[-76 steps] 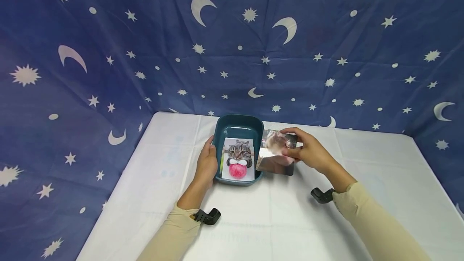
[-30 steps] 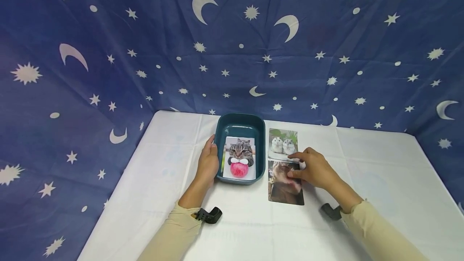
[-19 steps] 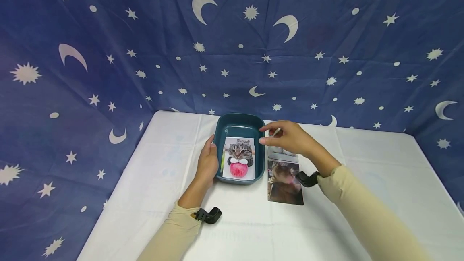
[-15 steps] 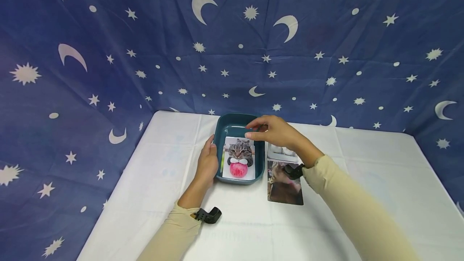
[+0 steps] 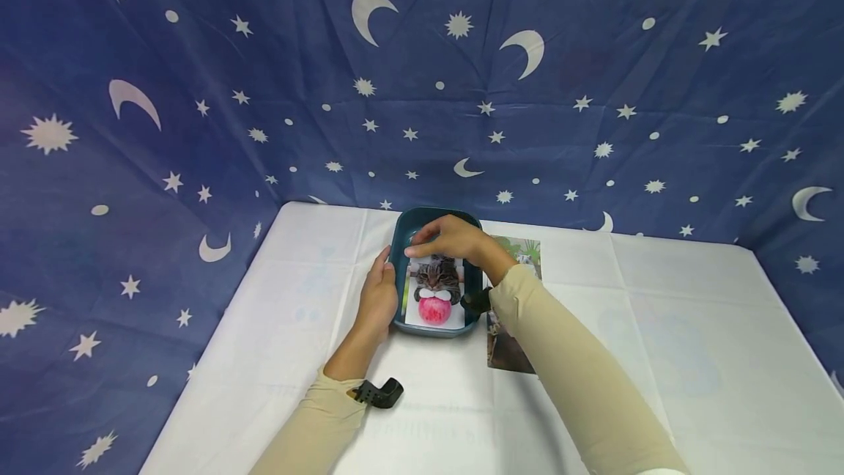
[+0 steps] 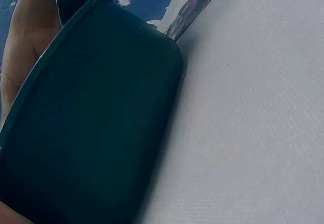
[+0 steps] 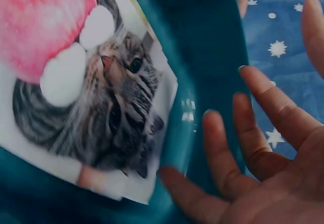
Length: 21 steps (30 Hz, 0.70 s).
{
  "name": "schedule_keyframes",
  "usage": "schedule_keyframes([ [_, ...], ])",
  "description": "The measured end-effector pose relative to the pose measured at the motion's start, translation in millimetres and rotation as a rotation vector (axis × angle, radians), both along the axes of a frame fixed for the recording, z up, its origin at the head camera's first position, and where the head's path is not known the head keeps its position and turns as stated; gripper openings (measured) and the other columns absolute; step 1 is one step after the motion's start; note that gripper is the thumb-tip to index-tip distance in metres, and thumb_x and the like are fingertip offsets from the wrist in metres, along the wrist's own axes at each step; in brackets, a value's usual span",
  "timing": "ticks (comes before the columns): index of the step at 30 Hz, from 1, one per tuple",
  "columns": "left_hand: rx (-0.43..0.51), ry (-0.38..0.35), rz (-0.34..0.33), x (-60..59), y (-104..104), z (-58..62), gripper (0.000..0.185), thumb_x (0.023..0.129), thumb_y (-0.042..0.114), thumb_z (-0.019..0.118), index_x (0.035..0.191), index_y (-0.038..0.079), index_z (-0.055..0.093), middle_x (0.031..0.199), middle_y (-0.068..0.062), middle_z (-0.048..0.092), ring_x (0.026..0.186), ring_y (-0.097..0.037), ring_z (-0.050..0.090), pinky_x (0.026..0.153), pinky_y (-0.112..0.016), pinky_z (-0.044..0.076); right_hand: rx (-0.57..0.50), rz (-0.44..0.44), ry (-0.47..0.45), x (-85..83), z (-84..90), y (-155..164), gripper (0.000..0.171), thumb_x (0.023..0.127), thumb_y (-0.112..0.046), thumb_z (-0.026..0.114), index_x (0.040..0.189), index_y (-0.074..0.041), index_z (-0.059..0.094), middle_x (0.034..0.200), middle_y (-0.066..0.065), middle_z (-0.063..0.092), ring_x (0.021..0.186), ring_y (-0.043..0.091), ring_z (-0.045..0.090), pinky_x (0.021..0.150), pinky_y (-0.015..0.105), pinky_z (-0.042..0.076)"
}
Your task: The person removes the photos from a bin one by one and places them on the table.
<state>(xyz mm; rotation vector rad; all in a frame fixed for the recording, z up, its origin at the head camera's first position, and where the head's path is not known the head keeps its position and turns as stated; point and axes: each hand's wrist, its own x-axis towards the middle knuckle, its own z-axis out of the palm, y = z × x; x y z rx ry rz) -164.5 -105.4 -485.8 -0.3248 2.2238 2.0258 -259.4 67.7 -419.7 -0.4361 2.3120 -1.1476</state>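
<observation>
Reaching farther left than half a second ago, the right hand now hovers over the far end of the teal tray, where it had been above the tray's right rim. Behind everything hangs a blue backdrop printed with stars and moons. A white-covered tabletop carries the tray and two photos. The right forearm, in a beige sleeve, crosses the dark photo lying right of the tray and hides most of it, as well as part of the photo of pale animals beyond it; both were in clearer view earlier. The tray sits mid-tabletop. Inside it lies a stack of prints topped by the cat photo, a tabby with a pink ball. The right wrist view shows that hand's fingers spread and relaxed just above the tray's inner wall, beside the cat photo's far edge, gripping nothing. The left hand rests flat against the tray's left outer wall, fingers straight, as before.
</observation>
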Motion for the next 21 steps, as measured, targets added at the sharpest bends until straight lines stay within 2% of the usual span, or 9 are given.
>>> schedule_keyframes([
  [4,-0.019,-0.001,-0.003,0.3,0,0.3,0.051,0.113,0.032,0.03,0.163,0.023,0.026,0.166,-0.01,0.03,0.153,-0.035,0.029,0.123,-0.06,0.022,0.098,0.001,-0.008,0.0,-4.0,-7,0.052,0.088,-0.045,0.08,0.122,-0.006,0.074,0.125,0.009,0.071,0.118,0.027,0.064,0.106,0.047,0.052],
  [9,-0.025,0.003,0.0,0.5,0,0.7,0.05,0.113,0.031,0.03,0.163,0.024,0.027,0.167,-0.01,0.028,0.154,-0.036,0.027,0.123,-0.061,0.021,0.247,-0.001,0.032,-0.9,-9.0,-11,0.058,0.084,-0.052,0.081,0.119,-0.007,0.075,0.121,0.009,0.072,0.11,0.026,0.067,0.101,0.046,0.054],
  [12,-0.026,0.004,0.008,0.6,0,1.0,0.05,0.113,0.03,0.031,0.163,0.023,0.028,0.167,-0.01,0.029,0.154,-0.035,0.026,0.124,-0.061,0.021,0.322,0.012,0.058,-1.0,-12.1,-11,0.053,0.084,-0.053,0.08,0.113,-0.009,0.078,0.115,0.006,0.075,0.103,0.023,0.068,0.096,0.043,0.057],
  [16,-0.02,0.009,0.011,0.6,0,0.5,0.05,0.113,0.028,0.031,0.162,0.022,0.029,0.166,-0.01,0.03,0.153,-0.035,0.026,0.124,-0.06,0.021,0.372,0.055,0.081,-0.5,-15.5,-11,0.043,0.086,-0.049,0.079,0.105,-0.011,0.082,0.104,0.004,0.078,0.094,0.021,0.069,0.088,0.039,0.058],
  [21,-0.015,0.011,0.018,0.4,1,1.0,0.05,0.113,0.029,0.031,0.162,0.022,0.029,0.168,-0.008,0.027,0.155,-0.032,0.022,0.125,-0.058,0.019,0.371,0.077,0.112,-0.7,-16.9,-10,0.029,0.086,-0.042,0.081,0.096,-0.015,0.083,0.098,-0.001,0.079,0.094,0.017,0.068,0.089,0.037,0.057],
])
